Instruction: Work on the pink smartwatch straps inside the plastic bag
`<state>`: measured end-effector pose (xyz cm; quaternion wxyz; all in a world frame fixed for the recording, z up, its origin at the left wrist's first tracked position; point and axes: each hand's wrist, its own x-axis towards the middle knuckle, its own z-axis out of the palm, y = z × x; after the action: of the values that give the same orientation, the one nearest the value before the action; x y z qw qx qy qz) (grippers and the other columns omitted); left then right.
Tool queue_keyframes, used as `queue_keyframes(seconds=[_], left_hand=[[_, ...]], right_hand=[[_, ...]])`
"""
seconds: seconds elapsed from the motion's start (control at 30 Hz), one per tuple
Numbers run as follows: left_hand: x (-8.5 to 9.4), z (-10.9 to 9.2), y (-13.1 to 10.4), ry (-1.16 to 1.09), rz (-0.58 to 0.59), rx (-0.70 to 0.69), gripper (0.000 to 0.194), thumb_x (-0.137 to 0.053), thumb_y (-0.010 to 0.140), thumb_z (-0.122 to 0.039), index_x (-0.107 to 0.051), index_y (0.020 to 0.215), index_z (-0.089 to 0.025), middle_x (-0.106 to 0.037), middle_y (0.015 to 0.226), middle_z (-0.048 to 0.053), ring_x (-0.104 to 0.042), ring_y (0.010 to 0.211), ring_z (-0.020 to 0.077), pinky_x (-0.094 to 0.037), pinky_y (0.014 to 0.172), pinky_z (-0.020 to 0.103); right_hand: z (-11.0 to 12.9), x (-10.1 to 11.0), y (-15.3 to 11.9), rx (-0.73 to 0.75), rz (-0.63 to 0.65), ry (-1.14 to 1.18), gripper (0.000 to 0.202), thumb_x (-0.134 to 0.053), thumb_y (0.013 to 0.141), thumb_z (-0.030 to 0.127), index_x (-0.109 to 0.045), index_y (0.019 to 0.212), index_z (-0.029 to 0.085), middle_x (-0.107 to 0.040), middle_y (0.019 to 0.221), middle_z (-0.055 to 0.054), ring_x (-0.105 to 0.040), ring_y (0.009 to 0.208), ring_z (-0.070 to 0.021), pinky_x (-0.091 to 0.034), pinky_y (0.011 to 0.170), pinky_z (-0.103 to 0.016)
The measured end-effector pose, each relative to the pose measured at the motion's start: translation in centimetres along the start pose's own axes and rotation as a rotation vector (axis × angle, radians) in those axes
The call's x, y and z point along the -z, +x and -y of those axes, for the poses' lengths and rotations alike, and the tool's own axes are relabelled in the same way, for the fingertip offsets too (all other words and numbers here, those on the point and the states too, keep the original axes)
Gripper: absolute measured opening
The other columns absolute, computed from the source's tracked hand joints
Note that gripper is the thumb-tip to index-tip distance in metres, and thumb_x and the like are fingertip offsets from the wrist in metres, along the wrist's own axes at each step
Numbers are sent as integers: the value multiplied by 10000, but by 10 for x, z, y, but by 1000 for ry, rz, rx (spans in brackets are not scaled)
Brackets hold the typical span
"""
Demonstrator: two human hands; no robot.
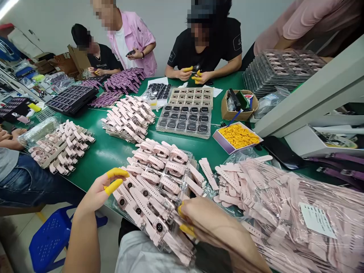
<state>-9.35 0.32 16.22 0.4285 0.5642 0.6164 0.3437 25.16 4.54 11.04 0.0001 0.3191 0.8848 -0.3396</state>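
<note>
My left hand (98,189) is raised at the left edge of a clear tray of smartwatches, its thumb and index finger apart and wearing yellow finger cots. Nothing shows between those fingers. My right hand (193,216), also in yellow finger cots, is low over the right side of this near tray; blur and overlap hide whether it grips anything. Watches with pale pink straps (145,203) lie there in slanting rows, several with dark sensor backs up. Just behind, watches with closed, looped straps (173,168) sit in clear tray pockets.
Right of the trays, loose pink straps (229,182) spill beside a large plastic bag of straps (287,212). A box of yellow finger cots (239,136) stands behind. More strapped watches (127,117) and a tray of black watch faces (183,123) lie farther back. Co-workers sit or stand across the table.
</note>
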Motion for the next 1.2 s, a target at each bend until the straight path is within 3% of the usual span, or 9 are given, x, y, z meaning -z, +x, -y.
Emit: queue_keyframes(seconds=[0.13,0.23,0.33,0.43,0.57,0.7,0.8,1.03,1.2], left_hand=[[1,-8,-16,0,102,-2,249,-655,982,-426,-778,1085,-236,-763,1058,83,-697,975,233,-559,900,311],[-13,-22,-24,-37,395,29,348,-608,998,-493,-811,923,-222,-765,897,102,-695,834,223,-555,804,312],[-59,-30,-30,-224,701,159,499,-669,894,-670,-840,907,-202,-767,848,147,-689,742,236,-557,697,331],[-119,-30,-37,-617,742,293,671,-681,747,-840,-821,1004,-236,-745,805,126,-657,605,212,-472,472,269],[-160,-41,-39,-1038,299,212,711,-606,818,-817,-730,1244,-262,-756,1053,148,-741,865,297,-594,680,376],[-154,-69,-15,-826,-228,30,496,-765,836,-605,-745,1196,-263,-725,1242,126,-668,1167,335,-571,946,428],[-149,-87,11,-651,-405,-158,358,-806,841,-506,-745,1102,-268,-729,1237,99,-607,1271,350,-529,1033,456],[-155,-95,51,-265,-36,-222,240,-669,948,-411,-746,1082,-228,-755,1001,95,-682,920,267,-578,910,419],[-166,-72,80,133,-30,-549,418,-442,1021,-197,-621,1396,-160,-677,1361,173,-616,1302,302,-460,1169,495]], right_hand=[[-3,13,-8,88,-44,49,251,-640,892,133,-512,694,222,-656,835,-37,-629,816,-229,-476,689,-330],[-3,30,-15,230,-123,232,224,-556,1009,218,-525,788,234,-642,896,-43,-609,852,-226,-521,741,-345],[1,39,-20,390,-290,471,227,-479,1081,368,-624,946,257,-674,853,-34,-633,757,-207,-535,693,-329],[8,38,-24,521,-420,681,292,-468,1073,487,-672,980,300,-719,779,-35,-681,658,-203,-537,590,-312],[12,35,-39,487,-431,758,263,-505,1050,506,-697,972,344,-703,661,-27,-675,562,-215,-541,520,-308],[10,32,-45,287,-456,1003,225,-609,990,517,-702,1180,439,-730,761,-17,-658,505,-199,-563,455,-281],[4,31,-42,129,-638,1135,188,-700,912,537,-745,1078,462,-714,739,-13,-635,473,-209,-545,395,-290],[-25,24,-28,151,-913,1183,342,-756,820,633,-751,1032,365,-722,746,-80,-657,583,-282,-572,479,-380],[-34,22,5,61,-1100,1019,335,-732,884,621,-737,895,286,-721,921,-74,-675,892,-281,-595,845,-408]])
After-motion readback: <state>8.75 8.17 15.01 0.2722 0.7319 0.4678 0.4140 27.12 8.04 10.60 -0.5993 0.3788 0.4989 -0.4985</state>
